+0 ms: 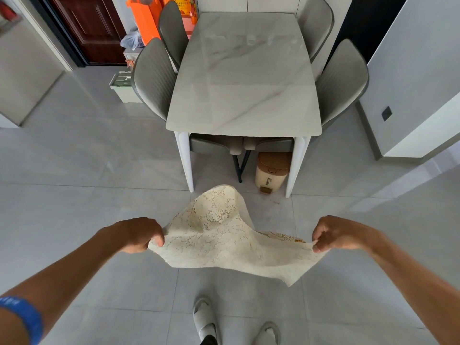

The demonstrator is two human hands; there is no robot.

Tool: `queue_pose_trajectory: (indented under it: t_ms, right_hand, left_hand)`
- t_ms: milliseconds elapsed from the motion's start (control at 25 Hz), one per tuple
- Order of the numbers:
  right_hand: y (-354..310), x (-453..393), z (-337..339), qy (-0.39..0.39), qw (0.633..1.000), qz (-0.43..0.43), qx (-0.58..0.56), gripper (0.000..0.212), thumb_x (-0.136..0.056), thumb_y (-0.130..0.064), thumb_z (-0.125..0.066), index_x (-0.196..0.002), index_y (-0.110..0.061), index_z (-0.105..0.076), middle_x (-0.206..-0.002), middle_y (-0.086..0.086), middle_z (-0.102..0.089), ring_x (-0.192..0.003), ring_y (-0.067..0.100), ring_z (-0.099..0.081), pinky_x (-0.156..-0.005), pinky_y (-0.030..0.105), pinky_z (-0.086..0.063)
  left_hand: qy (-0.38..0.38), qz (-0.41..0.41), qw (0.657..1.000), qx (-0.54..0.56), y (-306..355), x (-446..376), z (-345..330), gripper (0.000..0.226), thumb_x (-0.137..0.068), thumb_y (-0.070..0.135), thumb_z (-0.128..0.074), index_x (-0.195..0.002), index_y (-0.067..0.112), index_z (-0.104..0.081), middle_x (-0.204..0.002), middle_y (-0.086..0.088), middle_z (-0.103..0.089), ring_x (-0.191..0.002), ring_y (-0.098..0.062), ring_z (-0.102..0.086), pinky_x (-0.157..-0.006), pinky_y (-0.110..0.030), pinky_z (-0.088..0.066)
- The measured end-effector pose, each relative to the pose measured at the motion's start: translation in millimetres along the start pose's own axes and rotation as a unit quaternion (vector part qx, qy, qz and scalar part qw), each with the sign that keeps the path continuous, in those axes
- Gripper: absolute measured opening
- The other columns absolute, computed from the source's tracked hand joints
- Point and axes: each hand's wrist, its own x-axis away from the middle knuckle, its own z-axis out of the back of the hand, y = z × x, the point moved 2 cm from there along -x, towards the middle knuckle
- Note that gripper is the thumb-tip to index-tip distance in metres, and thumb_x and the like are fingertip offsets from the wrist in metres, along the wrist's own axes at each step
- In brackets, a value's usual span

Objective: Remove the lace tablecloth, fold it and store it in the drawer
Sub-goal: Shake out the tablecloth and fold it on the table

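The cream lace tablecloth (219, 240) hangs in the air in front of me, off the table and billowing upward in its middle. My left hand (139, 235) grips its left edge with curled fingers. My right hand (333, 235) pinches its right edge. The cloth is stretched between both hands above the floor, with a lower corner drooping toward my feet. The marble-topped dining table (246, 78) stands ahead with its top bare. No drawer is in view.
Grey chairs (154, 75) flank the table on both sides. A beige and brown bin (271, 170) sits under the table. Orange bags (146, 18) and a dark door stand at the back left. Grey tiled floor surrounds me; my slippers (206, 319) show below.
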Motion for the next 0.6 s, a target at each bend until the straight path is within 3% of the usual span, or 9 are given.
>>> queue_pose_trajectory:
  t_ms: [120, 200, 320, 360, 400, 480, 600]
  right_hand:
    - [-11.0, -10.8, 7.5, 0.037, 0.994, 0.005, -0.099, 0.033, -0.081, -0.042, -0.072, -0.055, -0.023, -0.063, -0.049, -0.012, -0.050, -0.048, 0.001, -0.044, -0.052, 0.018, -0.035]
    - [-9.5, -20.3, 20.1, 0.168, 0.962, -0.035, -0.211, 0.031, -0.085, -0.037, -0.071, -0.059, -0.021, -0.066, -0.051, -0.010, -0.060, -0.051, 0.005, -0.053, -0.053, 0.021, -0.042]
    - [2.2, -21.8, 31.7, 0.356, 0.806, -0.131, -0.454, 0.020, -0.088, -0.023, -0.067, -0.071, -0.014, -0.068, -0.075, 0.004, -0.070, -0.070, 0.020, -0.066, -0.059, 0.029, -0.053]
    - [3.3, -19.6, 31.0, 0.389, 0.768, -0.145, -0.488, 0.020, -0.089, -0.021, -0.065, -0.070, -0.014, -0.068, -0.078, 0.008, -0.070, -0.071, 0.023, -0.066, -0.056, 0.028, -0.053]
    - [-0.5, -16.7, 28.0, 0.405, 0.752, -0.157, -0.495, 0.021, -0.089, -0.019, -0.063, -0.070, -0.014, -0.068, -0.079, 0.010, -0.070, -0.069, 0.024, -0.066, -0.050, 0.027, -0.053]
    - [-22.0, -12.3, 13.9, 0.407, 0.759, -0.152, -0.485, 0.024, -0.089, -0.019, -0.062, -0.068, -0.011, -0.067, -0.076, 0.014, -0.069, -0.061, 0.023, -0.066, -0.045, 0.031, -0.057]
    - [-79.1, -11.2, -24.3, 0.360, 0.790, -0.087, -0.488, 0.029, -0.091, -0.018, -0.062, -0.065, -0.005, -0.060, -0.070, 0.017, -0.067, -0.059, 0.028, -0.068, -0.055, 0.045, -0.062]
  left_hand:
    - [0.042, -0.019, 0.994, 0.102, 11.3, -5.4, 19.7, 0.045, -0.097, 0.009, -0.039, -0.127, 0.036, -0.058, -0.134, 0.010, -0.055, -0.114, -0.009, -0.052, -0.095, -0.023, -0.041]
    - [0.118, -0.001, 0.974, 0.194, 11.7, -11.3, 42.4, 0.042, -0.098, 0.009, -0.039, -0.130, 0.027, -0.059, -0.136, 0.008, -0.056, -0.117, -0.010, -0.056, -0.094, -0.021, -0.041]
    - [0.222, 0.069, 0.921, 0.312, 4.8, -17.9, 68.3, 0.043, -0.091, 0.000, -0.042, -0.125, 0.015, -0.064, -0.129, -0.004, -0.063, -0.105, -0.019, -0.063, -0.082, -0.025, -0.047]
    - [0.244, 0.085, 0.904, 0.341, 6.9, -18.4, 72.6, 0.041, -0.089, 0.000, -0.044, -0.120, 0.014, -0.067, -0.122, -0.006, -0.067, -0.097, -0.021, -0.066, -0.076, -0.025, -0.048]
    - [0.262, 0.093, 0.893, 0.354, 13.9, -18.3, 75.9, 0.039, -0.089, 0.001, -0.045, -0.115, 0.014, -0.070, -0.114, -0.006, -0.070, -0.090, -0.021, -0.067, -0.073, -0.025, -0.049]
    - [0.283, 0.088, 0.891, 0.344, 41.0, -20.2, 78.1, 0.034, -0.089, 0.004, -0.046, -0.103, 0.017, -0.074, -0.106, -0.003, -0.073, -0.089, -0.018, -0.067, -0.078, -0.024, -0.049]
    - [0.288, 0.044, 0.897, 0.331, 101.8, -25.9, 79.5, 0.035, -0.088, 0.007, -0.045, -0.101, 0.020, -0.075, -0.108, 0.002, -0.072, -0.088, -0.008, -0.061, -0.083, -0.019, -0.043]
